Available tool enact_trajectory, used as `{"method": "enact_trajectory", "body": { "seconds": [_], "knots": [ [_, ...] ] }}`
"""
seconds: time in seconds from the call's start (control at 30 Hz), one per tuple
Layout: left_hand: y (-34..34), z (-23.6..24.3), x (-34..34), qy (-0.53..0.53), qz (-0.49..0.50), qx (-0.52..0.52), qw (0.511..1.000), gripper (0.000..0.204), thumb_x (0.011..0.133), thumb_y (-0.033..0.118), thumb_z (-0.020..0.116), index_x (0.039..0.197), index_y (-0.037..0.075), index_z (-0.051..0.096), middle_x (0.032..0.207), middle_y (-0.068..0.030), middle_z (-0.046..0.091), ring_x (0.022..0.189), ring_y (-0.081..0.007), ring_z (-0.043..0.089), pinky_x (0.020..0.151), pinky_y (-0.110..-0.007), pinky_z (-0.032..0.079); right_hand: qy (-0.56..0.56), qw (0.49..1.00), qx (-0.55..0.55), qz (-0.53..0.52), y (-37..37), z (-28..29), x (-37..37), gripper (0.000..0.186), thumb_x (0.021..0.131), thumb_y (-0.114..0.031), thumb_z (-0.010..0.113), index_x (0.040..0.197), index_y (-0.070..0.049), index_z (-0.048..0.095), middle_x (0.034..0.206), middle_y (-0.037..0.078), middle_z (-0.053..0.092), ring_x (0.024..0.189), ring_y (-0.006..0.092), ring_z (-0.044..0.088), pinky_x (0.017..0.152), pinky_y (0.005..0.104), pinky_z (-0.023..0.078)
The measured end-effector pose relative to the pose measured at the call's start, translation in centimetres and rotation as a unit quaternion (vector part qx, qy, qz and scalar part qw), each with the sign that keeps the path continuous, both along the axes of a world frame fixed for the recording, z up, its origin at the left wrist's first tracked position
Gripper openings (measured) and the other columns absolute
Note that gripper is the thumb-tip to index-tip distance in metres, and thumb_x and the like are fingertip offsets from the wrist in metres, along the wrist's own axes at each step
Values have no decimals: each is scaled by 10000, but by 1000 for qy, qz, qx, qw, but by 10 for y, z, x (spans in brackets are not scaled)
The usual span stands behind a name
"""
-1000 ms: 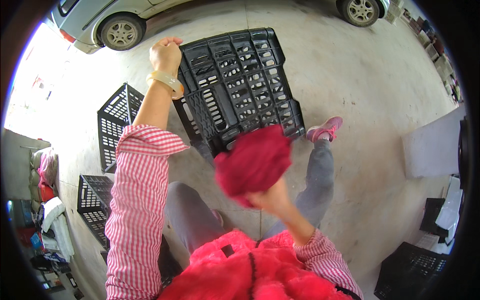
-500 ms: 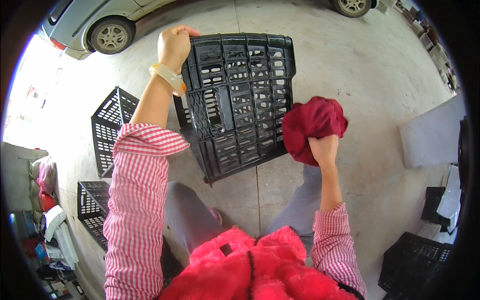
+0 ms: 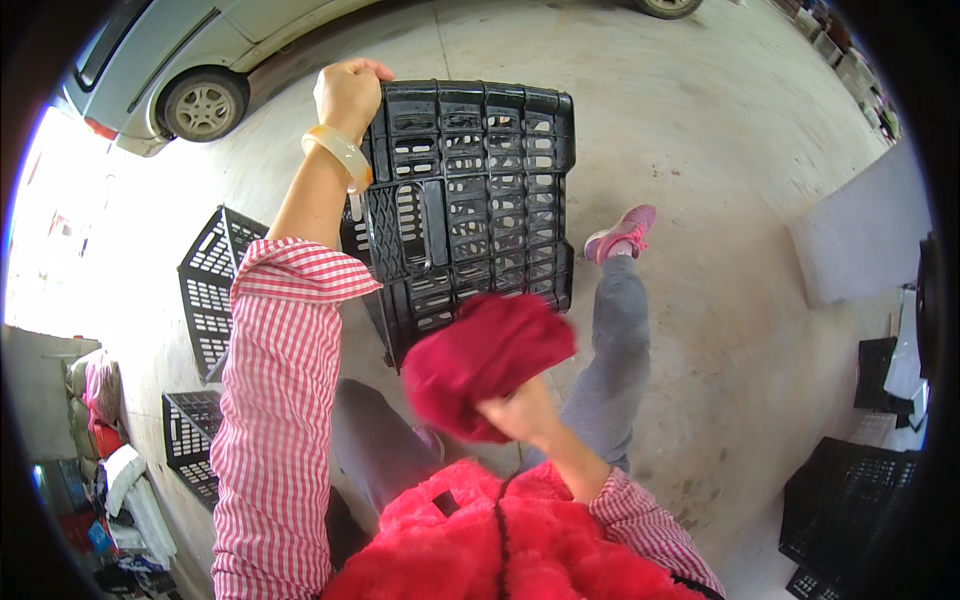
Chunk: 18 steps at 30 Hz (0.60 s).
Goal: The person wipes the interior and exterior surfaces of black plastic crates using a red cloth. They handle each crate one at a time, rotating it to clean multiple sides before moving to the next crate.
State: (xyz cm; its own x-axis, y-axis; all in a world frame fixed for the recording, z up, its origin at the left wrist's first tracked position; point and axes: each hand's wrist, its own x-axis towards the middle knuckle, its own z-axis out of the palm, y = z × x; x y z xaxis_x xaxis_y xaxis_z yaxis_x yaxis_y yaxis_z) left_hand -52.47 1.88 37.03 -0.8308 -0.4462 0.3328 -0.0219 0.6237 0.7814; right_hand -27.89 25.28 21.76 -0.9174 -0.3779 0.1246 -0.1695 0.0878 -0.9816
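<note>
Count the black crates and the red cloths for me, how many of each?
Black plastic crates: 4 (held crate, two on the floor at the left, one at the lower right)
Red cloths: 1 (cloth in the right hand)
Total: 5

Just one head-worn fisheye view here, which looked steeply down from close above the person's own arms, over the black crate (image 3: 470, 200) to the concrete floor (image 3: 720, 130), with edges curving toward the rim.
</note>
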Motion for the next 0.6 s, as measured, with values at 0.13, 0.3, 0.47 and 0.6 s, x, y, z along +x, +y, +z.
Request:
{"method": "enact_trajectory", "body": {
  "seconds": [0.13,0.3,0.47,0.6],
  "knots": [
    [16,-2,-7,-25,-46,-6,999,255,794,60,439,761,16,687,734,-50,640,696,-128,567,690,-261,448,19,992,-120,-32,-15,32,-1,402,679,-168,703,1053,-64,599,1074,145,607,1050,356,549,923,414,412],
    [20,-4,-13,2,-60,-47,997,259,759,68,456,740,64,713,733,-104,664,685,-190,605,696,-306,483,97,994,42,-6,-15,42,-68,579,703,-180,714,1222,-55,490,1211,173,540,1131,349,509,962,385,395],
    [13,-6,-22,-5,-56,-38,998,262,758,70,452,742,64,714,739,-109,668,696,-194,609,696,-306,482,137,984,104,-53,-22,-4,-29,562,656,-161,692,1184,-65,522,1168,190,558,1090,370,521,907,411,436],
    [-6,-7,-23,-21,-90,13,996,259,766,61,443,739,36,699,741,-93,660,697,-173,589,694,-292,473,24,981,141,-127,20,-48,-11,595,633,-128,665,1202,-54,507,1179,193,552,1095,372,519,898,423,444]
  ]
}}
